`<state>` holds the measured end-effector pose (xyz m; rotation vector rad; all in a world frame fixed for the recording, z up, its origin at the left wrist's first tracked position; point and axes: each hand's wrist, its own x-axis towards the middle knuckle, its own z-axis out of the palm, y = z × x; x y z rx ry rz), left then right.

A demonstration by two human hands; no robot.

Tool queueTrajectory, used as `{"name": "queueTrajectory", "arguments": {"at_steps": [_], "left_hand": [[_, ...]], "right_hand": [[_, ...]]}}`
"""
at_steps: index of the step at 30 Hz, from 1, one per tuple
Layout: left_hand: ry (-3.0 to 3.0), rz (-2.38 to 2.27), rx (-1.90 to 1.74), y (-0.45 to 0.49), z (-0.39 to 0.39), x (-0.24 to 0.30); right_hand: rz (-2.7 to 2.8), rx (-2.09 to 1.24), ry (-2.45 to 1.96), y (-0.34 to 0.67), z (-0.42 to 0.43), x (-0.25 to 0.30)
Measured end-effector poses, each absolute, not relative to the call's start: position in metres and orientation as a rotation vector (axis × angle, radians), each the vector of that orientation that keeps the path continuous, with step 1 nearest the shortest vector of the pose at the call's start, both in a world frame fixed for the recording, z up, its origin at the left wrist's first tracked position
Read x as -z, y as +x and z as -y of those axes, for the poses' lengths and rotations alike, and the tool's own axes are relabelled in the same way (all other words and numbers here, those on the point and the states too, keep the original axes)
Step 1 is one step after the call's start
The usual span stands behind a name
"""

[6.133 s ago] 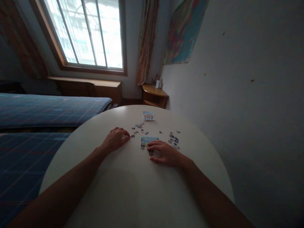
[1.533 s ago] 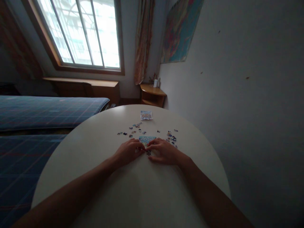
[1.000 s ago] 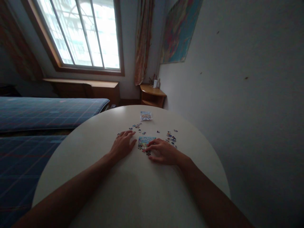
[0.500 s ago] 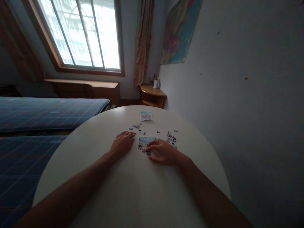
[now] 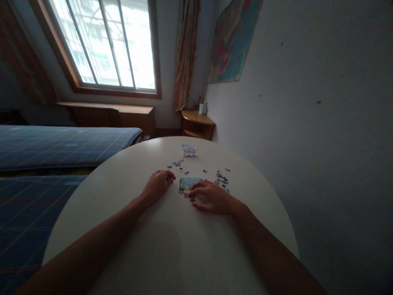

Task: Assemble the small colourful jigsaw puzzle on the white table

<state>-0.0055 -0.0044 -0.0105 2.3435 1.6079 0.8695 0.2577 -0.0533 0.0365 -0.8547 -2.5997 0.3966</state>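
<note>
A partly joined jigsaw puzzle (image 5: 188, 181), blue along its top and many-coloured below, lies flat on the round white table (image 5: 153, 246). Over its right side rests my right hand (image 5: 211, 198), fingers spread and touching the lower pieces, so part of the puzzle is hidden. My left hand (image 5: 156, 184) is just left of the puzzle, its fingers curled in a pinch. Between those fingertips a small dark puzzle piece (image 5: 167, 178) shows; its print is too small to make out.
Loose puzzle pieces (image 5: 221, 178) lie to the right of the puzzle, and more pieces (image 5: 177, 163) are scattered behind it. Farther back sits a small picture packet (image 5: 189, 150). A bed with a plaid mattress (image 5: 61, 145) stands at left, and a wall (image 5: 307, 143) runs along the right.
My left fingers have curled in and lifted slightly with a puzzle piece at their tips. The right hand has stayed almost still on the puzzle.
</note>
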Motion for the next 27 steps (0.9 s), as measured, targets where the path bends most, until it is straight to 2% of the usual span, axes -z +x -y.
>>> {"name": "queueTrajectory", "arguments": {"at_steps": [9, 18, 27], "left_hand": [[2.326, -1.542, -0.949, -0.008, 0.01, 0.008], [1.919, -1.376, -1.148, 0.009, 0.024, -0.008], [1.679, -1.154, -1.06, 0.023, 0.038, -0.017]], "right_hand": [[2.6, -0.398, -0.865, 0.257, 0.053, -0.037], [2.482, -0.375, -0.924, 0.257, 0.045, -0.021], [2.283, -0.219, -1.079, 0.25, 0.047, -0.026]]}}
